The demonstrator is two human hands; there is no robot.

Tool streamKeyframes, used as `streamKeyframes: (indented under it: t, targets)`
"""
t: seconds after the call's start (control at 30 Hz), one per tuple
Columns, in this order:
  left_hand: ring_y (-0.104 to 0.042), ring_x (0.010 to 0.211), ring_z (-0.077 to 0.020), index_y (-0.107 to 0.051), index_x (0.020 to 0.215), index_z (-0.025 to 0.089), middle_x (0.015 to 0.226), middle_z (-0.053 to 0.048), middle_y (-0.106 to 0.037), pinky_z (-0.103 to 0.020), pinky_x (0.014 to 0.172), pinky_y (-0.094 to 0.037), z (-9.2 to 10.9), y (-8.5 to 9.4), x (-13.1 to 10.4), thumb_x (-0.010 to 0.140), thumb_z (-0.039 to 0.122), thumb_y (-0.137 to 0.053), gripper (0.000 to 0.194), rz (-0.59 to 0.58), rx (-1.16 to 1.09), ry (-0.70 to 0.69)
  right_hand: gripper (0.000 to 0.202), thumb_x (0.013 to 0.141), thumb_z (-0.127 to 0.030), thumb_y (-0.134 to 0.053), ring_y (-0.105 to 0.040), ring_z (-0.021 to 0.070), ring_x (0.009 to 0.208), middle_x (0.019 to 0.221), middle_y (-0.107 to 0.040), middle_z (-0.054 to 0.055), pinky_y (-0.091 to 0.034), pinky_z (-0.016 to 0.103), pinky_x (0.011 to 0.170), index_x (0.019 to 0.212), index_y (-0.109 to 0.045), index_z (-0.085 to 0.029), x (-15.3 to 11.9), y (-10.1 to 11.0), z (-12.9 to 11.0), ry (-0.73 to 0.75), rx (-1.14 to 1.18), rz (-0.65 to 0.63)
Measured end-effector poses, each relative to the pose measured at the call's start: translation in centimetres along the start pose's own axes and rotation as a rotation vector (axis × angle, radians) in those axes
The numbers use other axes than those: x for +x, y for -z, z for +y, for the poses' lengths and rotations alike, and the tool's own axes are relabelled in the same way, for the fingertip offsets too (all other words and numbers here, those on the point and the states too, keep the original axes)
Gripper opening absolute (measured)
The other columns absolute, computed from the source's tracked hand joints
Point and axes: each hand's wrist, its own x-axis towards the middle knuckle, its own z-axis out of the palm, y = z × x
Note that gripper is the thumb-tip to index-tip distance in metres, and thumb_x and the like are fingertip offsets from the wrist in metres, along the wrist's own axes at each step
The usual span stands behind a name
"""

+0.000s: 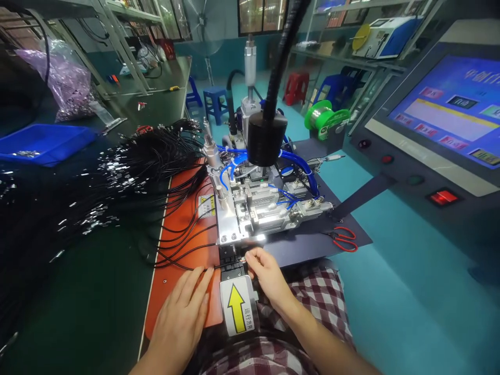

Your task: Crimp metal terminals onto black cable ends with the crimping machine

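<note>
My right hand (269, 276) pinches the end of a black cable at the right side of a dark feed track (234, 270); a small light-coloured tip shows by the fingertips. My left hand (182, 307) lies with its fingers stretched over the orange plate (189, 260), fingertips touching the same cable left of the track. Below the track is a white label with a yellow arrow (236, 310) pointing away from me. Just beyond my hands stands a metal machine (261, 208) with blue air tubes. Several black cables (183, 239) run from its left edge across the plate.
A big heap of black cables (152, 156) covers the bench at left, near a blue tray (50, 140). Red-handled scissors (344, 239) lie on the machine's base. A black lamp (266, 138) hangs overhead; a control screen (449, 109) stands at right, a green spool (324, 119) behind.
</note>
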Motion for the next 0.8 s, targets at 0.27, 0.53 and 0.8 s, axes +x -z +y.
streamKeyframes:
  t: [0.27, 0.53, 0.8]
  targets:
    - [-0.056, 0.112, -0.0239, -0.045, 0.136, 0.023, 0.126, -0.006, -0.059, -0.033, 0.084, -0.053, -0.1, 0.0, 0.0, 0.088, 0.022, -0.043, 0.048, 0.088, 0.017, 0.005, 0.048, 0.075, -0.064, -0.06, -0.043, 0.0079, 0.05, 0.063, -0.05, -0.003, -0.032, 0.023, 0.051, 0.074, -0.058, -0.015, -0.9, 1.6, 0.1, -0.008, 0.004, 0.08]
    - [-0.061, 0.109, -0.0191, -0.026, 0.147, 0.026, 0.126, -0.002, -0.062, -0.025, 0.077, -0.057, 0.0, 0.0, -0.3, 0.089, 0.021, -0.041, 0.061, 0.142, 0.082, 0.015, 0.048, 0.064, -0.063, -0.07, -0.041, 0.0093, 0.049, 0.059, -0.048, -0.002, -0.032, 0.023, 0.047, 0.066, -0.059, -0.017, -1.3, 4.7, 3.1, -0.09, 0.057, 0.2]
    - [-0.05, 0.124, -0.0243, -0.046, 0.136, 0.018, 0.138, -0.008, -0.052, -0.037, 0.096, -0.05, -2.0, -0.3, 3.7, 0.091, 0.023, -0.039, 0.046, -0.064, -0.062, 0.149, 0.056, 0.059, -0.072, -0.067, -0.045, 0.0103, 0.046, 0.056, -0.05, -0.002, -0.04, 0.024, 0.045, 0.06, -0.057, -0.017, -1.7, 4.7, 2.8, -0.085, -0.111, 0.227]
